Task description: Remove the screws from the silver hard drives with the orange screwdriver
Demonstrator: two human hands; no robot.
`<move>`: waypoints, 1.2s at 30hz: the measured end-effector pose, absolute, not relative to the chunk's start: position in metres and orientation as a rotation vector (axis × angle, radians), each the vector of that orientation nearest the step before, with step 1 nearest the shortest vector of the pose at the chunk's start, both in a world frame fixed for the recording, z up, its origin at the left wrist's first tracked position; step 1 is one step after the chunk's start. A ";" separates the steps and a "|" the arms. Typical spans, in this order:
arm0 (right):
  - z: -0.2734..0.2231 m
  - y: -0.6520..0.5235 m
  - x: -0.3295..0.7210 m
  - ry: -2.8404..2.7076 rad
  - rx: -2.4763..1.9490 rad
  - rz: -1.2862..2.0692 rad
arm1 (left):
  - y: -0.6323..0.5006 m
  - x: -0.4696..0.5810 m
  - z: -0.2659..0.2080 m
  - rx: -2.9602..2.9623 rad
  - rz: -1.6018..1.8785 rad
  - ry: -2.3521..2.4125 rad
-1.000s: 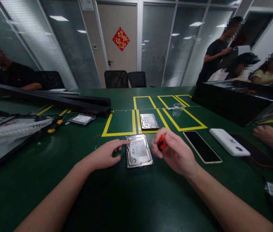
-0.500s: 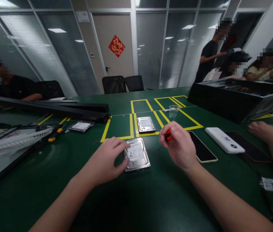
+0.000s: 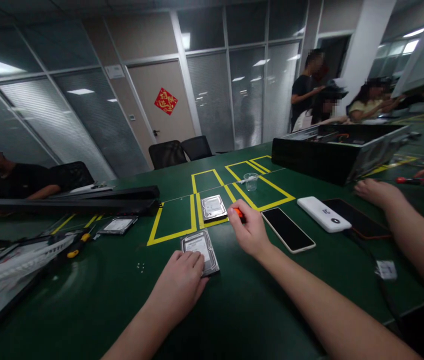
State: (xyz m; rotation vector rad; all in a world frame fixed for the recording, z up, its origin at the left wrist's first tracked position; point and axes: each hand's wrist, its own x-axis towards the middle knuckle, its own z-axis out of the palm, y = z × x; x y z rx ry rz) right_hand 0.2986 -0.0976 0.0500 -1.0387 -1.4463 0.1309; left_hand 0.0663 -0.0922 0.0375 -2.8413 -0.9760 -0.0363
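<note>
A silver hard drive (image 3: 198, 242) lies flat on the green table in front of me. My left hand (image 3: 182, 275) is closed over its near end, fingers on the label and thumb by the near right edge. Held in my right hand (image 3: 250, 226) is a screwdriver (image 3: 238, 213) with a red-orange handle; its shaft is hidden. That hand hovers just right of a second hard drive (image 3: 213, 207), which rests farther back on the yellow tape lines. Left of my left hand, several tiny screw-like bits (image 3: 140, 268) are scattered on the table.
Right: a phone (image 3: 289, 230), a white power bank (image 3: 323, 214), another person's hands (image 3: 379, 192) and an open computer case (image 3: 341, 150). A clear plastic cup (image 3: 250, 182) stands behind. Left: a third hard drive (image 3: 118, 225), a yellow-black screwdriver (image 3: 79, 245) and black panels (image 3: 122, 207).
My left hand has come down from beside the hard drive onto its near end. My right hand still holds the screwdriver and is now nearer the second drive. The whole view has shifted.
</note>
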 end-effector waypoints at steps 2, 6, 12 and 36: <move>0.049 -0.096 0.301 -1.437 -1.062 0.129 | -0.086 0.065 0.036 -2.835 -0.055 -1.000; 0.048 -0.092 0.306 -1.432 -1.095 0.124 | -0.066 0.061 0.033 -2.826 -0.080 -1.052; 0.048 -0.090 0.307 -1.440 -1.111 0.124 | -0.027 0.057 0.033 -2.783 -0.055 -1.096; 0.044 -0.084 0.312 -1.563 -1.233 0.105 | 0.083 0.071 0.029 -2.719 -0.058 -1.238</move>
